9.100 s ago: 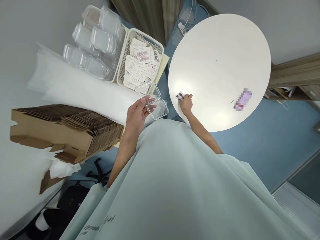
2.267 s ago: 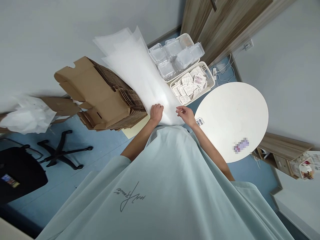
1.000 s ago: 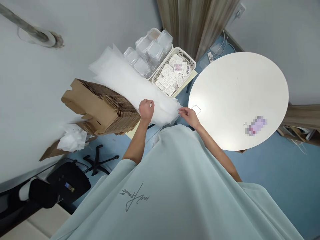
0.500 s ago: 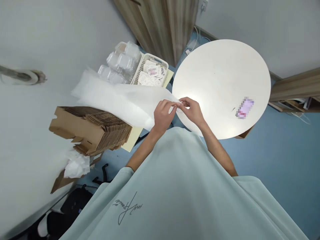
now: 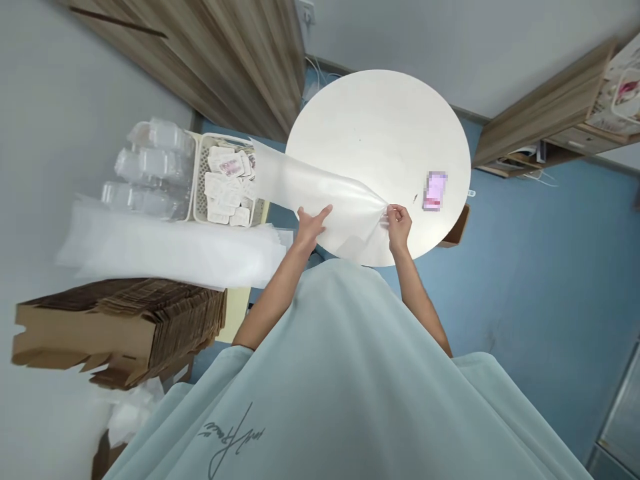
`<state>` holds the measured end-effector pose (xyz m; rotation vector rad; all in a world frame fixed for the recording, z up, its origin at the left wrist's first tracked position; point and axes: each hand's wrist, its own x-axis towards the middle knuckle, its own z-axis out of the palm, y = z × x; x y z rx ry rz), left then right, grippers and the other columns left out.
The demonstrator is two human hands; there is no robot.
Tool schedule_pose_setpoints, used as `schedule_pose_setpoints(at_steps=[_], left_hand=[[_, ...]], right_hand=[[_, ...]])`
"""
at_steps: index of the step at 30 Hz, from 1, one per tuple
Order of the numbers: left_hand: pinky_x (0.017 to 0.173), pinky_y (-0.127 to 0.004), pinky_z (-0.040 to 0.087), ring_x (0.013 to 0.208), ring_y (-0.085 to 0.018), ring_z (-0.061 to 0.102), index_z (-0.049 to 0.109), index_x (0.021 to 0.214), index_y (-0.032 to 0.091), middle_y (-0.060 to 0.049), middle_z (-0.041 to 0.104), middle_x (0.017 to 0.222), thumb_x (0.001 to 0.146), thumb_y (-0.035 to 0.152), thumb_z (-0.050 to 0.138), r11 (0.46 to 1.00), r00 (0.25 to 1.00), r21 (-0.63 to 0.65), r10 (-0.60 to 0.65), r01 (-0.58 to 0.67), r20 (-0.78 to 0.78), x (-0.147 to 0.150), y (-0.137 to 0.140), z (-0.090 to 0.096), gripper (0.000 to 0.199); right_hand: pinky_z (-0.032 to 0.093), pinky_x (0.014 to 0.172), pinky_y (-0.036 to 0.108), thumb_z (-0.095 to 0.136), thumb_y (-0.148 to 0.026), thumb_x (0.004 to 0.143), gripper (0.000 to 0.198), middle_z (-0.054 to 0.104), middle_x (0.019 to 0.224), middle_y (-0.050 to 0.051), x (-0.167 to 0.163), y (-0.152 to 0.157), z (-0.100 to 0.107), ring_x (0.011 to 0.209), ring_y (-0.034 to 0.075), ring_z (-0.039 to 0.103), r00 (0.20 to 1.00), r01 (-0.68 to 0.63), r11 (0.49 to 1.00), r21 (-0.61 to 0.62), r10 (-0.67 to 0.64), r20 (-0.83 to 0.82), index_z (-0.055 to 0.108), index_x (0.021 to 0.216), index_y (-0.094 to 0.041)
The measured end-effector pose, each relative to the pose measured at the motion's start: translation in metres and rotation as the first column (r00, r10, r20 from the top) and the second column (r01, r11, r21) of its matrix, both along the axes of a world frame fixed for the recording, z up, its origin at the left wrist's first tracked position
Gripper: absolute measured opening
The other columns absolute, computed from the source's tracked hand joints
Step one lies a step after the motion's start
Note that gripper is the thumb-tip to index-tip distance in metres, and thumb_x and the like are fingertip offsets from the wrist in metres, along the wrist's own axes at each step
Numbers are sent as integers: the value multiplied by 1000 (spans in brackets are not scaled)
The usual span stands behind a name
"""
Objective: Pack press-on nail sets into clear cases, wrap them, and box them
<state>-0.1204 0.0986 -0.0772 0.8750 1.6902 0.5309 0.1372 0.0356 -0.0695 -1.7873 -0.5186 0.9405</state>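
A white translucent foam sheet [image 5: 330, 193] stretches from over the edge of a basket onto the round white table [image 5: 385, 113]. My right hand [image 5: 399, 225] pinches its gathered right end above the table. With fingers spread, my left hand [image 5: 312, 225] is at the sheet's near edge, by the table's left rim; whether it presses on the sheet I cannot tell. Further left lies a stack of similar white foam sheets [image 5: 175, 250]. On the table's right part rests a pixelated purple rectangular item [image 5: 435, 191].
A white basket [image 5: 199, 193] holds many small printed cards. Beside it stand stacked clear plastic containers [image 5: 157, 163]. Folded cardboard boxes [image 5: 120, 327] are piled at the left. A wooden shelf unit [image 5: 545, 117] runs along the right wall, and a cardboard box [image 5: 456, 230] sits below the table.
My hands have moved apart. One sheet has been pulled off the stack and drawn right over the table by my right hand, while my left hand has opened. The view has turned right.
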Motion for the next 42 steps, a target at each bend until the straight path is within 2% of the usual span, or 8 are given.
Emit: schedule_pose_setpoints(at_steps=[3,5,11,16,23,30,36,42], left_hand=[[107,-45,72,131,-32,81,42,183,24,-20,69,164,95,21,84,998,998,-57,26,-22,65,23,19,-4,97],[113,-45,69,130,-31,80,63,167,20,-16,75,158,90,7,76,996,997,60,-70,71,-13,36,38,-6,79],[130,-47,56,124,-30,80,84,135,18,-10,81,151,84,-2,65,892,912,235,-331,386,-241,62,102,-22,59],[124,-46,59,117,-28,81,85,134,16,-13,82,148,91,4,66,894,917,228,-343,385,-205,81,132,-38,48],[140,-48,46,163,-35,62,75,153,19,-15,71,169,89,23,86,925,927,136,-327,354,-185,71,73,-46,66],[114,-45,65,111,-27,81,85,134,20,-11,84,148,87,15,73,975,955,-29,-221,219,-199,45,-3,-47,48],[114,-44,64,107,-28,83,88,128,18,-13,87,139,91,12,72,971,943,-30,-237,237,-232,45,12,-52,41],[111,-45,64,109,-30,83,87,129,19,-12,86,139,90,8,71,963,930,8,-257,269,-261,53,36,-60,44]], right_hand=[[60,71,25,77,-58,99,33,75,96,0,11,-11,-15,85,15,74,999,31,997,-73,-34,-40,69,104,-26],[61,73,26,79,-55,97,31,77,95,0,17,-17,-21,82,15,75,994,33,993,-110,-44,-99,71,105,-25],[63,76,29,94,-52,88,38,85,91,3,27,-33,-33,83,19,82,965,-96,965,-243,29,-262,78,104,-22],[62,73,28,100,-45,85,35,86,91,5,23,-41,-45,84,19,81,949,-163,929,-333,55,-312,76,93,-21],[65,80,31,82,-46,105,28,84,100,6,12,-23,-62,84,17,80,951,-84,943,-322,-21,-308,73,96,-21],[68,84,35,74,-44,108,25,83,99,6,9,19,-88,83,17,79,959,-23,955,-296,-62,-276,65,98,-24],[67,81,31,70,-52,110,30,83,104,7,18,32,-101,85,17,80,973,-21,955,-295,-48,-224,64,102,-24],[67,81,32,93,-51,92,38,82,94,4,28,-6,-93,84,20,82,973,-145,927,-345,71,-218,69,102,-24]])
